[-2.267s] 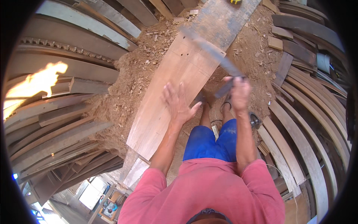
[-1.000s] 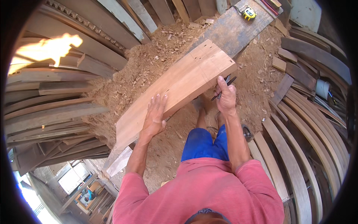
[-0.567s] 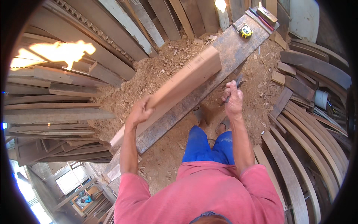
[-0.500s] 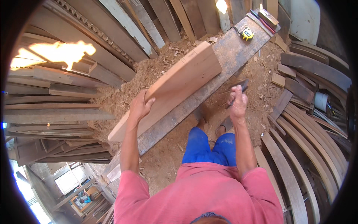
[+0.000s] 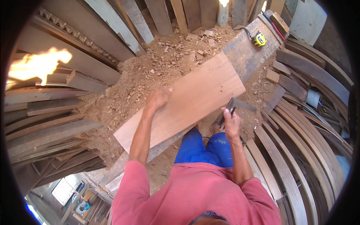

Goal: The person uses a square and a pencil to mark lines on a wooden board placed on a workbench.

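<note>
A broad reddish-brown wooden board (image 5: 195,99) lies slantwise with its wide face up on a long, worn bench plank (image 5: 245,50). My left hand (image 5: 159,98) is closed over the board's far edge, its fingertips partly hidden from view. Near the board's right end, my right hand (image 5: 231,123) is closed round a dark L-shaped try square (image 5: 243,105). One arm of the square points away to the right, close to the board's near corner but seemingly off its face.
On the plank's far end are a yellow and black tape measure (image 5: 259,39), a red pencil-like stick (image 5: 275,28) and a small wood block (image 5: 280,22). Shavings (image 5: 165,67) cover the floor. Stacked planks (image 5: 300,150) line the right side, with more timber leaning at left and behind.
The board has tipped from its edge to lie wide face up. My left hand has shifted right and farther along its edge. My right hand brought the square nearer to me and the board.
</note>
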Demonstrator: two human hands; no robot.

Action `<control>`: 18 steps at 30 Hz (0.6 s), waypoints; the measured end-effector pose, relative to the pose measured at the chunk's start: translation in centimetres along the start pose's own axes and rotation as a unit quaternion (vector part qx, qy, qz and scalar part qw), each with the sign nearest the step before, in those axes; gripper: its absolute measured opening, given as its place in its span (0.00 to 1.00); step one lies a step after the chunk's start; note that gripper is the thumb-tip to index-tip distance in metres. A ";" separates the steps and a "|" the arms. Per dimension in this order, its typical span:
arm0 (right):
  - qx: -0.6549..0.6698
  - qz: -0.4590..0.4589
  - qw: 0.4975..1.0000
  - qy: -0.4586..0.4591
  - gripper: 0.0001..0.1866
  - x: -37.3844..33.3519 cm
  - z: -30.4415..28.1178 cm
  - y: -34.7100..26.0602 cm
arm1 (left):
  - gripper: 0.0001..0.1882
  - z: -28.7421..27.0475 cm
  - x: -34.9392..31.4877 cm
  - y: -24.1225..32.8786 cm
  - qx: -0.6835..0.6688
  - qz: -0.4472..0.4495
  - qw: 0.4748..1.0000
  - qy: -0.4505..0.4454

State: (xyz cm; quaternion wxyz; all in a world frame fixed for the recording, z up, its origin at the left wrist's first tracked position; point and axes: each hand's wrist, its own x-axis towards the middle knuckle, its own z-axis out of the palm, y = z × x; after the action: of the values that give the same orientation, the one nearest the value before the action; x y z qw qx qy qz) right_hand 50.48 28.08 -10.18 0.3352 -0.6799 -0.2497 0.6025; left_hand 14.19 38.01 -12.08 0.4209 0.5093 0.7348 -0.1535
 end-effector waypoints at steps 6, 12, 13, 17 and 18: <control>0.009 -0.031 0.999 -0.041 0.17 -2.5 6.4 -2.8 | 0.37 5.1 -5.0 -0.3 -0.022 0.093 0.987 0.127; -0.120 -0.079 0.989 -0.036 0.14 -1.1 11.4 0.0 | 0.29 2.4 -7.8 3.2 -0.171 0.231 0.941 0.181; -0.131 -0.065 0.987 -0.070 0.13 -1.0 12.0 -1.0 | 0.27 1.9 -7.7 4.3 -0.198 0.224 0.948 0.109; -0.199 -0.063 0.966 -0.154 0.14 0.2 11.9 -4.0 | 0.20 2.1 -4.6 4.6 -0.198 0.253 0.946 -0.041; -0.229 -0.084 0.958 -0.154 0.14 0.3 10.9 -4.6 | 0.19 1.9 -3.8 4.5 -0.206 0.262 0.943 -0.018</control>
State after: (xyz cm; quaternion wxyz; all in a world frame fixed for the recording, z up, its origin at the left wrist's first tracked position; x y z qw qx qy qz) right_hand 40.10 32.97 -7.48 0.1772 -0.6137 -0.4854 0.5969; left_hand 19.50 36.32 -9.39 0.5552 0.5827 0.5836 0.1078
